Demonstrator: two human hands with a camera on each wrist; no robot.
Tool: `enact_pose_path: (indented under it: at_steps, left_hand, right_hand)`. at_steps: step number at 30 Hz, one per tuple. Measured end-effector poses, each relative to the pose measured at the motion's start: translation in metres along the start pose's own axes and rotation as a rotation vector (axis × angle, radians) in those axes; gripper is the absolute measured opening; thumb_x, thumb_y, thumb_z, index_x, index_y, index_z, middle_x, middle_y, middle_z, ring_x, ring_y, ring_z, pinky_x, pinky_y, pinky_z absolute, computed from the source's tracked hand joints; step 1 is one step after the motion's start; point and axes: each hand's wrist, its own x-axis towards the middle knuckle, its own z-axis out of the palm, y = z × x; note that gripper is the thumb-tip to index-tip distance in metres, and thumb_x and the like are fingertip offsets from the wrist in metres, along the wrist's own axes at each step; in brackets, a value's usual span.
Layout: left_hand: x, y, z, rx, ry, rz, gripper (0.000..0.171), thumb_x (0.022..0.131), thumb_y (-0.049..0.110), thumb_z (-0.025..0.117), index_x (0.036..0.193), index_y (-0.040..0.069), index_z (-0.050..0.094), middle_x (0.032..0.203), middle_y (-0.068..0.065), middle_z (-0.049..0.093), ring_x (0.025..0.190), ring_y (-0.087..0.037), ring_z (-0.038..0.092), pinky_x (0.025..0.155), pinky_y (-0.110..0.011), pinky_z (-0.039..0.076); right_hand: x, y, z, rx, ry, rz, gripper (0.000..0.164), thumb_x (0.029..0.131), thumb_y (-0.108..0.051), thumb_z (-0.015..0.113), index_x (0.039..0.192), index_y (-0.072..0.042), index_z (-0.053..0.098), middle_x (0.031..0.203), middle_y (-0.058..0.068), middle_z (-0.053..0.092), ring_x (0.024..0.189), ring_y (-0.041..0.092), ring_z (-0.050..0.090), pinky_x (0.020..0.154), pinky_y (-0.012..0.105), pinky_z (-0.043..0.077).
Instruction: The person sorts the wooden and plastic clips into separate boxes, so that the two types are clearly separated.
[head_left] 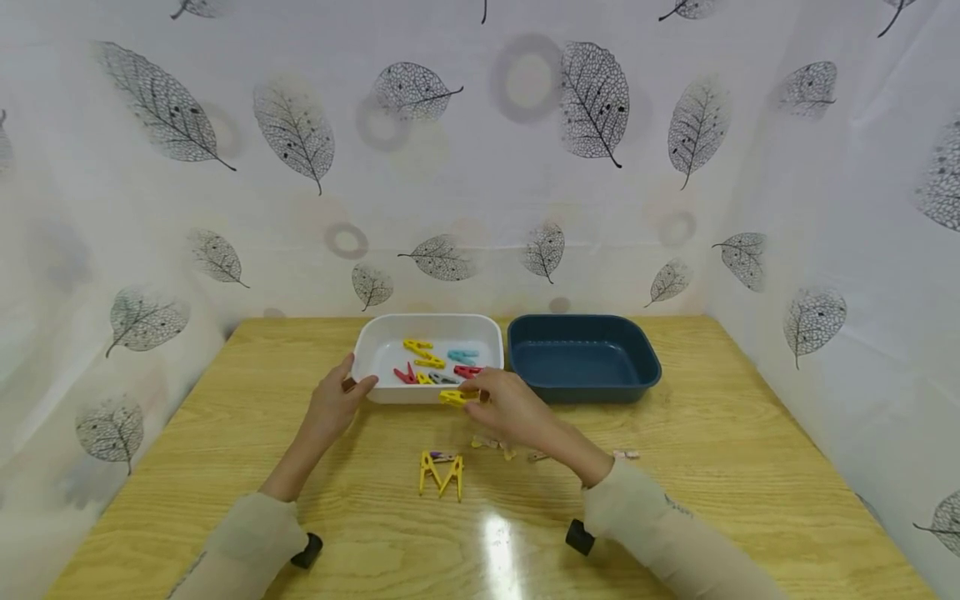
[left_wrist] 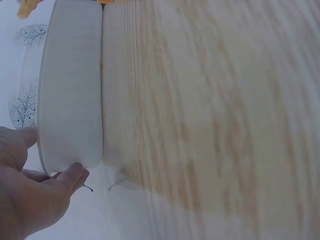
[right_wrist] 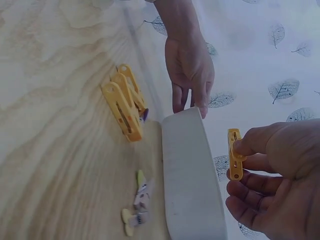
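Observation:
A white plastic tub [head_left: 401, 394] stands on the table with several clothespins inside: yellow, red, light blue and grey. My left hand [head_left: 333, 400] grips its near left corner, thumb and fingers around the rim. In front of the tub's near right side, my right hand [head_left: 513, 407] pinches a yellow clothespin [right_wrist: 235, 155] between thumb and fingers, just above rim height. Nearer to me on the table, yellow clothespins [head_left: 453, 477] stand joined in an M shape, with a small purple-tipped clip [head_left: 442, 457] at them.
A dark blue tub [head_left: 592, 393] stands right of the white one. Small decorated clips [right_wrist: 137, 205] lie on the table below my right hand, and another small clip [head_left: 626, 454] lies farther right. A leaf-patterned curtain [head_left: 450, 192] encloses the table's back and sides.

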Motion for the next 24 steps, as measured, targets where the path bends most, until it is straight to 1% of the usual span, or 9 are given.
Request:
enact_pose_path:
  at_steps: [4,8,13,17,24]
  left_hand:
    - [0.001,0.000,0.000,-0.004,0.003,0.001,0.073,0.107,0.019,0.060,0.156,-0.015,0.019,0.161,-0.037,0.022,0.140,-0.048,0.042,0.110,-0.049,0.044]
    - [0.001,-0.001,0.000,-0.005,0.002,0.002,0.074,0.107,0.020,0.060,0.156,-0.016,0.018,0.161,-0.037,0.022,0.140,-0.049,0.042,0.110,-0.049,0.044]
    - [0.001,0.000,0.000,-0.012,-0.003,-0.015,0.074,0.107,0.020,0.060,0.157,-0.014,0.018,0.162,-0.036,0.021,0.141,-0.048,0.042,0.111,-0.049,0.044]
    - [0.001,-0.001,0.000,-0.020,-0.003,-0.024,0.073,0.107,0.020,0.060,0.157,-0.014,0.018,0.163,-0.035,0.020,0.142,-0.048,0.041,0.112,-0.049,0.044]
    - [0.002,-0.003,0.000,-0.020,-0.002,-0.002,0.073,0.107,0.019,0.060,0.157,-0.014,0.018,0.161,-0.037,0.022,0.140,-0.048,0.042,0.110,-0.049,0.045]
  right_hand:
    - [0.005,-0.001,-0.007,-0.008,-0.018,0.003,0.025,0.097,-0.011,0.072,0.120,-0.002,0.075,0.108,0.008,0.074,0.089,0.017,0.066,0.074,0.025,0.056]
    - [0.012,-0.002,-0.014,-0.016,-0.026,0.006,0.025,0.099,-0.012,0.070,0.122,-0.002,0.074,0.108,0.008,0.073,0.089,0.017,0.065,0.072,0.026,0.056]
    - [0.023,0.000,-0.020,-0.047,-0.020,-0.006,0.026,0.099,-0.012,0.070,0.122,0.000,0.074,0.108,0.010,0.073,0.092,0.019,0.066,0.074,0.025,0.057]
    - [0.032,0.003,-0.023,-0.057,-0.013,-0.009,0.027,0.100,-0.011,0.068,0.124,0.000,0.073,0.113,0.012,0.072,0.092,0.020,0.066,0.074,0.028,0.057]
    - [0.045,0.010,-0.029,-0.038,-0.010,0.020,0.029,0.102,-0.015,0.066,0.127,-0.001,0.071,0.118,0.011,0.071,0.096,0.021,0.063,0.079,0.032,0.057]
